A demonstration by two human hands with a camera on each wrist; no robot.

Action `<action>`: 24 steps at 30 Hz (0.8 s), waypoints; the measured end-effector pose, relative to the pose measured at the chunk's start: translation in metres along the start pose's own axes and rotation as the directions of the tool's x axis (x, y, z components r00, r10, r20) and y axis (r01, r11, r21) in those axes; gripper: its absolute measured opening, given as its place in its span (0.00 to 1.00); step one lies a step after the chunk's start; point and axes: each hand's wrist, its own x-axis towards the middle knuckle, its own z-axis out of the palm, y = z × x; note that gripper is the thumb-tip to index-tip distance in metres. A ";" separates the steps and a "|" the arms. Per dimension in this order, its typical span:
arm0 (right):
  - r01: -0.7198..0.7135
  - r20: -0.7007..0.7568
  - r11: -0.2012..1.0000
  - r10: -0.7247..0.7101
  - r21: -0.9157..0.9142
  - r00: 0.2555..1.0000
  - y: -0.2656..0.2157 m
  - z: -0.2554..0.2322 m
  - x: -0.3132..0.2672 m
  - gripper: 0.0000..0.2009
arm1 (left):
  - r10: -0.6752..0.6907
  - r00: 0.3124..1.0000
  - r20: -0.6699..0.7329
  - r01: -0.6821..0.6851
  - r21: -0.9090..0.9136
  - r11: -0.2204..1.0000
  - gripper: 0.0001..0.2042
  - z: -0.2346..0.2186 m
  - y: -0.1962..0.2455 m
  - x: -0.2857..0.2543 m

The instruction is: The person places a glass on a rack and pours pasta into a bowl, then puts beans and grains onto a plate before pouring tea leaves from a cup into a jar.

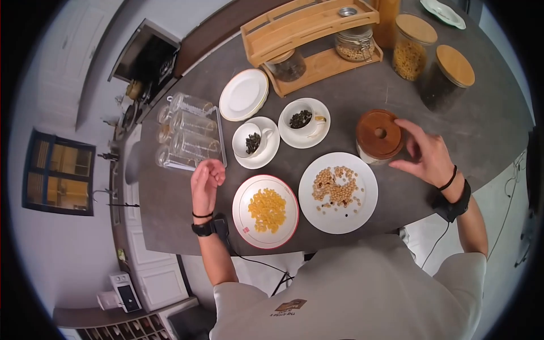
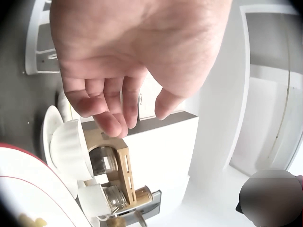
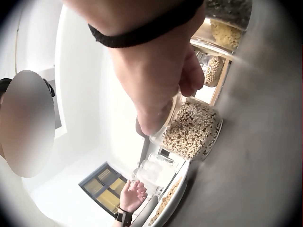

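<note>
My right hand (image 1: pixel 428 156) is at a glass jar (image 3: pixel 191 130) with a reddish-brown wooden lid (image 1: pixel 378 135). The index finger and thumb curve around the lid's right side, at its edge. Speckled pale and brown grains fill the jar, which stands on the table. My left hand (image 1: pixel 207 187) hovers with loosely curled fingers and holds nothing. Nearest to it are a red-rimmed plate (image 1: pixel 240 229) of yellow pieces and a teacup (image 1: pixel 239 140) with dark leaves. A white plate (image 1: pixel 362 212) of pale round beans lies between the hands.
Several upturned glasses (image 1: pixel 192 124) stand in a rack at the left. A second teacup (image 1: pixel 289 109) sits on a saucer behind the plates, near stacked plates (image 1: pixel 243 93). At the back are a wooden shelf (image 1: pixel 306 35) with jars and two lidded canisters (image 1: pixel 411 51) (image 1: pixel 447 79).
</note>
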 end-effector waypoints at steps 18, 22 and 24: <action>0.142 0.105 0.809 -0.243 0.571 0.964 0.041 0.040 0.048 0.53 | 0.072 0.607 0.791 -0.781 0.578 0.234 0.33 0.288 0.087 0.062; 0.210 0.024 0.829 -0.260 0.518 0.965 0.040 0.035 0.039 0.51 | 0.008 0.549 0.836 -0.834 0.547 0.072 0.40 0.320 0.054 0.079; 0.229 0.013 0.831 -0.274 0.507 0.962 0.043 0.031 0.037 0.49 | -0.041 0.571 0.820 -0.815 0.572 0.092 0.42 0.328 0.047 0.080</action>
